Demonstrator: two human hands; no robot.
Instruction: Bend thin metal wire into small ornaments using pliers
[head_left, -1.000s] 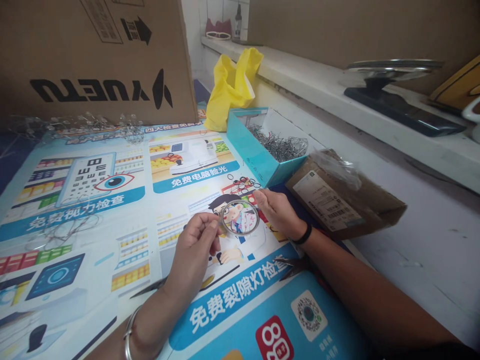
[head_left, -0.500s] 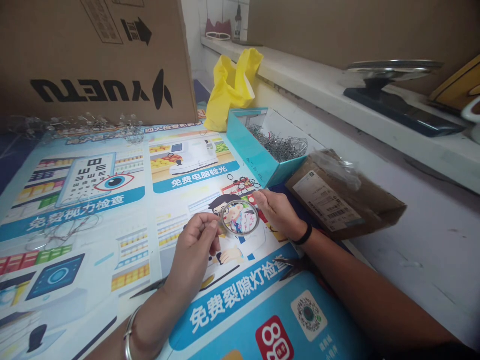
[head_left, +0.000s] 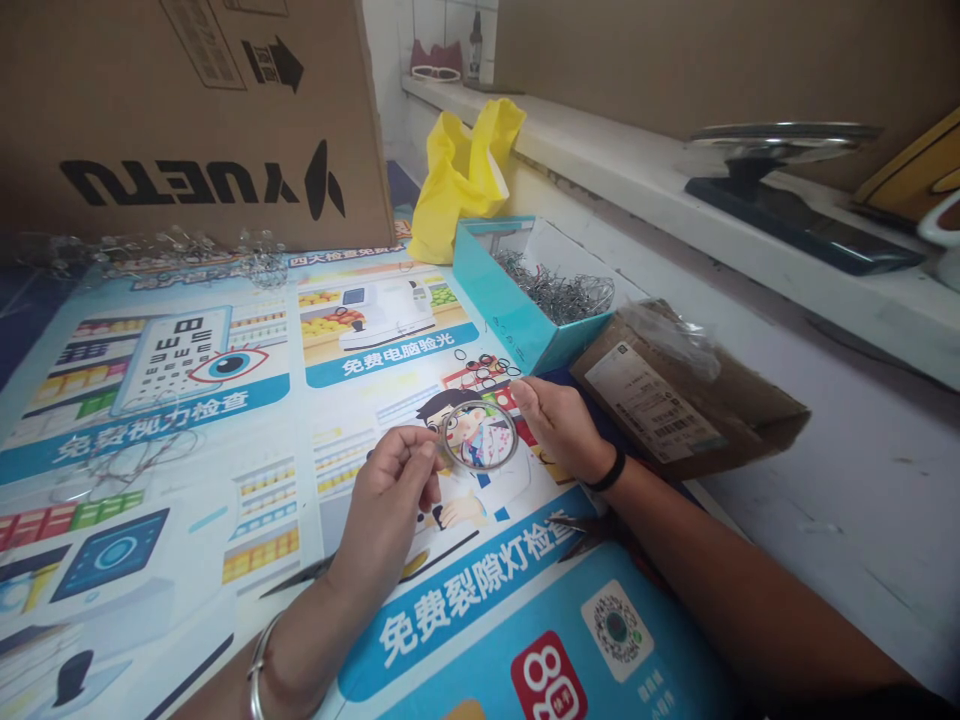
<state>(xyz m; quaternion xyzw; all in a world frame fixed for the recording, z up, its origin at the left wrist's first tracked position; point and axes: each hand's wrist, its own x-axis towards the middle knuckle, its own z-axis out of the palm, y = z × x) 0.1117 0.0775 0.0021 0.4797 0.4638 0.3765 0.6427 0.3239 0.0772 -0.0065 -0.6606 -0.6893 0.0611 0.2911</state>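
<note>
My left hand (head_left: 394, 475) pinches the left edge of a thin metallic wire ring (head_left: 480, 467), which hangs just above the printed sheet. Close to the ring's right side is my right hand (head_left: 559, 420), closed with thumb against the fingers; what it grips, if anything, is too small to make out. Beyond the hands, several small dark rings (head_left: 487, 370) lie on the sheet. A dark pointed blade (head_left: 296, 578) sticks out from under my left forearm. Under my right forearm lie the open blades of what look like scissors (head_left: 581, 530).
An open turquoise box (head_left: 495, 300) holds tangled wire pieces (head_left: 562, 290). Right of it sits a brown cardboard package (head_left: 675, 400); behind it stands a yellow bag (head_left: 457, 180). A large cardboard box (head_left: 202, 130) rises at the back left, with clear-tipped wire pieces (head_left: 262, 258) before it.
</note>
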